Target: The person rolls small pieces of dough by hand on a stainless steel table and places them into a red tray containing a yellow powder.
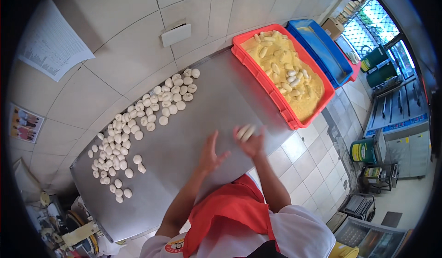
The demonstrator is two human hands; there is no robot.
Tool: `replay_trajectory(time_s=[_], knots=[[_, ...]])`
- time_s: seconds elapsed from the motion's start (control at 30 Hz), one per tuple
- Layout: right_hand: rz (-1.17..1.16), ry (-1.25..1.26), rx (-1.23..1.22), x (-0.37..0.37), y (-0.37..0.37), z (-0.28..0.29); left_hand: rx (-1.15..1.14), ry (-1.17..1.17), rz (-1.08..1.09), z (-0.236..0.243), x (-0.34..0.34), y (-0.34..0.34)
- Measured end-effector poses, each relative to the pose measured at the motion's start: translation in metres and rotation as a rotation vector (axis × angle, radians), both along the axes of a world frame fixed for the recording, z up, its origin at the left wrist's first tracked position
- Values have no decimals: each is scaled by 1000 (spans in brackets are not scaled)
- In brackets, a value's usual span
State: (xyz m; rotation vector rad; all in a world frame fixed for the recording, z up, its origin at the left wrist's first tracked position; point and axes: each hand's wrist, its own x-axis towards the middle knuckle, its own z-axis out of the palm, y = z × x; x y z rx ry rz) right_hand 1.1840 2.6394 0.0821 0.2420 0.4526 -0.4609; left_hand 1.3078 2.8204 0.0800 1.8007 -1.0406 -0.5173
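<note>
Near the middle of the steel table [230,96], my left hand [212,154] is held with fingers apart and nothing in it. Beside it, my right hand [253,140], blurred, holds short oval dough pieces [245,133]; how many is hard to tell. Several round white dough balls [152,101] lie in a long band along the table's wall side, to the left. Up at the table's right end, a red plastic tray [313,120] contains yellow crumbs with several oblong dough pieces [294,78] on top.
A blue tray [338,67] stands beyond the red one. A tiled wall [198,9] runs behind the table. Machinery [78,225] sits at lower left. Across the tiled floor [304,161], on the right, are green buckets [361,151], racks and a grey cabinet [405,156].
</note>
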Motion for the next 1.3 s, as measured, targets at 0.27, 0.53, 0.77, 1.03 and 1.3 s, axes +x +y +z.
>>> replay_trajectory(time_s=[0.27, 0.53, 0.77, 1.03, 1.3], knots=[[282, 771, -1214, 116, -105, -3, 607, -324, 649, -41, 186, -11], [187, 1023, -2148, 307, 29, -80, 629, -334, 702, -71, 190, 52], [602, 957, -2242, 195, 2, -84, 446, -131, 475, -74, 62, 122], [649, 800, -2526, -69, 61, -111, 410, -462, 486, -102, -103, 168], [1113, 1253, -2568, 78, 63, -49, 862, -520, 344, -61, 8, 82]])
